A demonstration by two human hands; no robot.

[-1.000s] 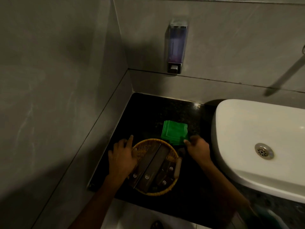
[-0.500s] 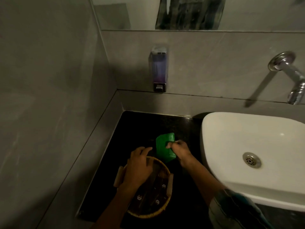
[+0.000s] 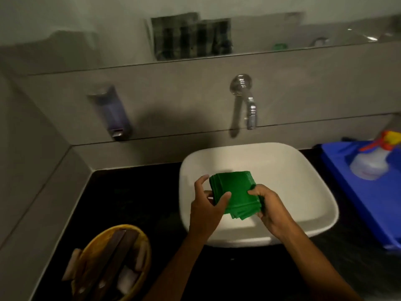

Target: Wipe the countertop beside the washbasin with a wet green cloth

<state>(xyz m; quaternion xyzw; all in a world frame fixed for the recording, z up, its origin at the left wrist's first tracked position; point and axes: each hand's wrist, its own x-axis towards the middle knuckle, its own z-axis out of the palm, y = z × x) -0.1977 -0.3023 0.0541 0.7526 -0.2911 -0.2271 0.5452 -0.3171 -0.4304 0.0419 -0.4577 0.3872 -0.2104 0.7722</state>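
Note:
A folded green cloth (image 3: 235,193) is held over the white washbasin (image 3: 293,170), below the tap. My left hand (image 3: 207,208) grips its left edge, thumb on top. My right hand (image 3: 270,205) grips its right edge. The black countertop (image 3: 134,198) lies to the left of the basin, with nothing touching it but the basket.
A wicker basket (image 3: 112,263) holding dark flat items stands at the counter's front left. A soap dispenser (image 3: 114,111) and a chrome tap (image 3: 246,103) are mounted on the grey wall. A blue tray (image 3: 368,203) with a spray bottle (image 3: 373,159) sits right of the basin.
My right hand lifted the cloth off the counter and carried it right, over the basin. My left hand left the basket and took hold of the cloth. The view swung right.

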